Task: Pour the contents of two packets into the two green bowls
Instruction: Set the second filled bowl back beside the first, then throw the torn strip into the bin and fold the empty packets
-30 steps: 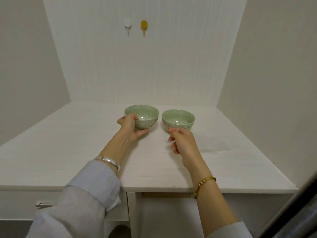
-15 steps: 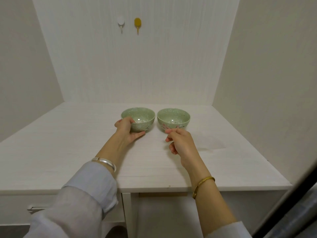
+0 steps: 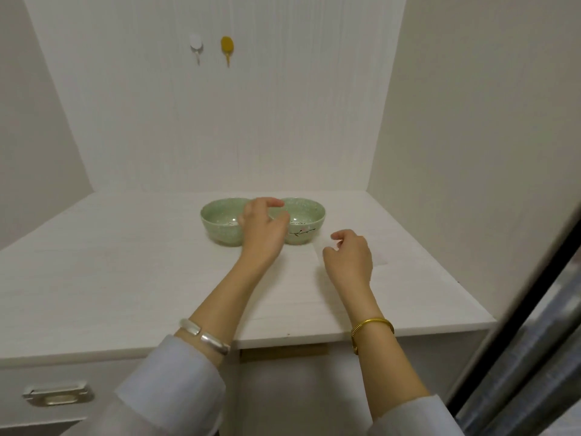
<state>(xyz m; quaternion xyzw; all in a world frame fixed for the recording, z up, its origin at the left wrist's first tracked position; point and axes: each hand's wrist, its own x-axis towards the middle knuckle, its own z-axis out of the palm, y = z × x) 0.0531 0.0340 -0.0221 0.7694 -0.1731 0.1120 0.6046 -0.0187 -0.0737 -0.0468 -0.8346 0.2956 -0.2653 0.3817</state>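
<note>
Green bowls sit side by side near the back middle of the white table (image 3: 125, 278), both upright with mouths facing up. The left bowl (image 3: 220, 223) and the right bowl (image 3: 306, 220) appear to touch or nearly touch where the left hand covers their meeting point, so contact cannot be confirmed. As a pair they line up left to right across the table. Inside each, only a pale glazed bottom with small dark marks shows; no poured contents are visible in the parts that can be seen. The right bowl has a painted branch with a pink blossom on its near wall.

The left hand (image 3: 262, 229) hovers in front of the two bowls, fingers loosely curved with thumb and forefinger spread apart, gripping nothing. The right hand (image 3: 349, 256) hangs above the table just to the right of and nearer than the right bowl, fingers loosely curled, holding nothing.

A silver bangle (image 3: 204, 336) circles the left wrist and a gold bracelet (image 3: 372, 325) the right. Two hooks, one white (image 3: 196, 47) and one yellow (image 3: 227, 47), are fixed on the back wall.
</note>
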